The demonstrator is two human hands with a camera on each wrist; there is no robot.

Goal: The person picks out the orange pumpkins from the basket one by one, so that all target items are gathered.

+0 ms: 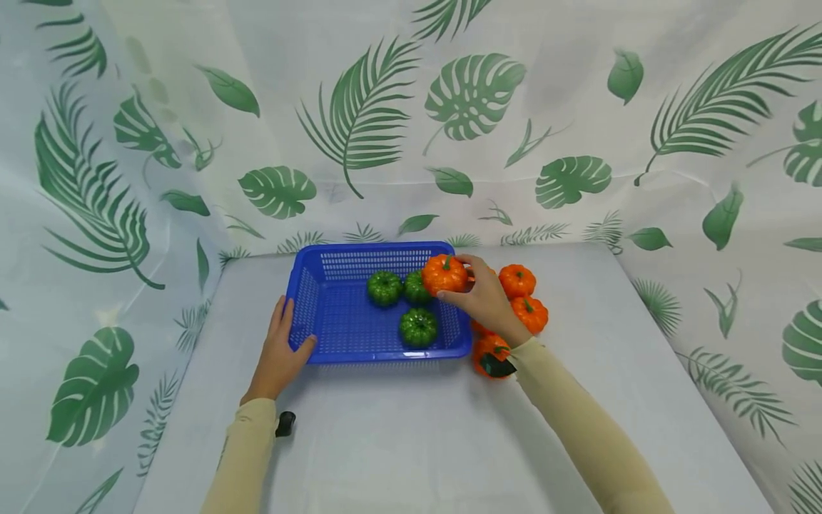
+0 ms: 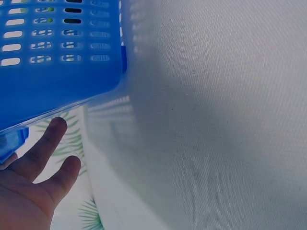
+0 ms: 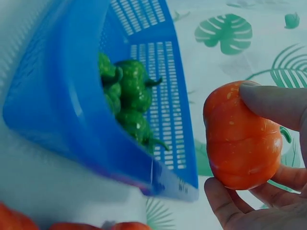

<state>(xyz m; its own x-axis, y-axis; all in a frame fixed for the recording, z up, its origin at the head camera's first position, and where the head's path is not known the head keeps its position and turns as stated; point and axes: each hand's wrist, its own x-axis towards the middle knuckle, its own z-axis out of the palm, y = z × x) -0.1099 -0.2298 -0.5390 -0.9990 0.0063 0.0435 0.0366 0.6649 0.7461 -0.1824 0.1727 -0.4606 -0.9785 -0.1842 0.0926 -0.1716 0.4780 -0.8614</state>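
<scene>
In the head view, my right hand (image 1: 478,293) grips a small orange pumpkin (image 1: 444,275) with a green stem, above the right end of a blue basket (image 1: 379,356). Thumb and fingers hold that pumpkin from opposite sides in the right wrist view. Inside the basket lie three green pumpkins, one at the front (image 1: 419,328), one at the back (image 1: 384,288) and one (image 1: 416,287) partly hidden by the held pumpkin. My left hand (image 1: 277,357) is at the basket's left side, its fingers fairly straight and spread. Whether it touches the wall is unclear.
Right of the basket, several orange pumpkins (image 1: 529,315) sit on the white table (image 1: 385,442), some partly hidden by my right hand and forearm. A dark object (image 1: 497,365) shows beside my right sleeve. Leaf-printed sheeting (image 1: 385,207) stands behind and at both sides.
</scene>
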